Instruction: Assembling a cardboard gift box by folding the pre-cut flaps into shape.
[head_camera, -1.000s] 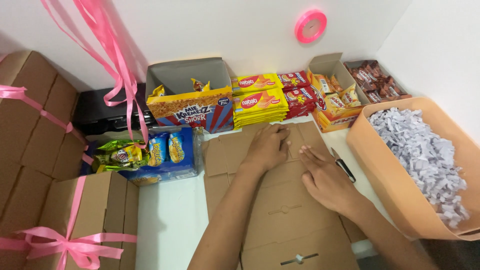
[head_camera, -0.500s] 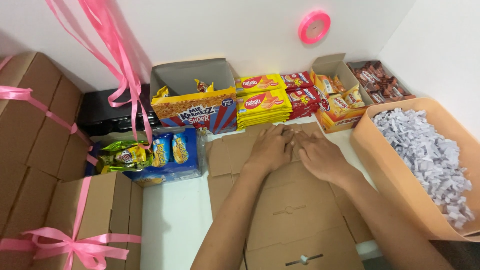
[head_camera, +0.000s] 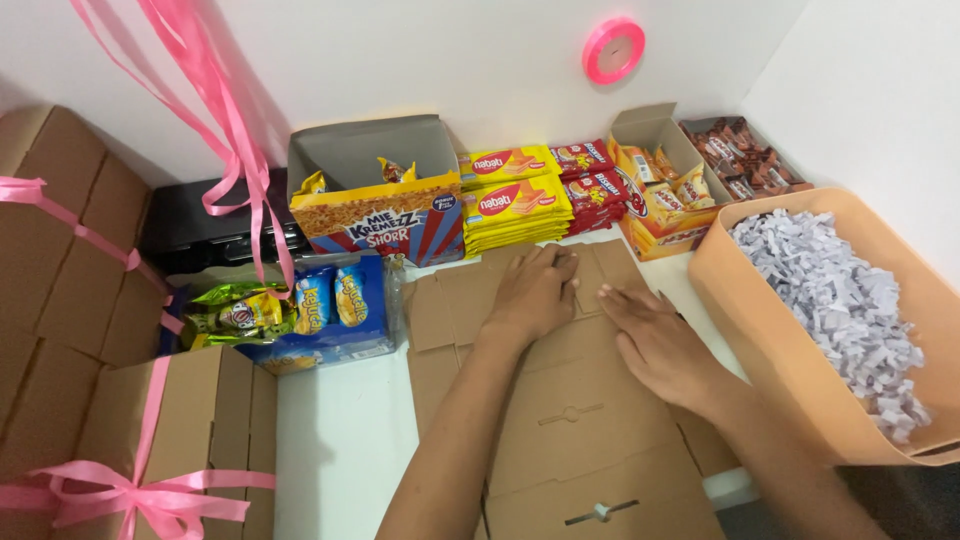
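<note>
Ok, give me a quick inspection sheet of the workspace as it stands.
Surface: white table, mostly covered.
Job's things: flat cardboard box blank lying unfolded on the table.
Hands: left hand pressed flat on the blank's far flap; right hand flat beside it, both empty.
Clutter: snack boxes and packets along the wall; orange bin of shredded paper at right; blue snack pack at left.
Cables: nothing seen.
Surroundings: closed cardboard boxes tied with pink ribbon at left; pink ribbon roll on the white wall.
</note>
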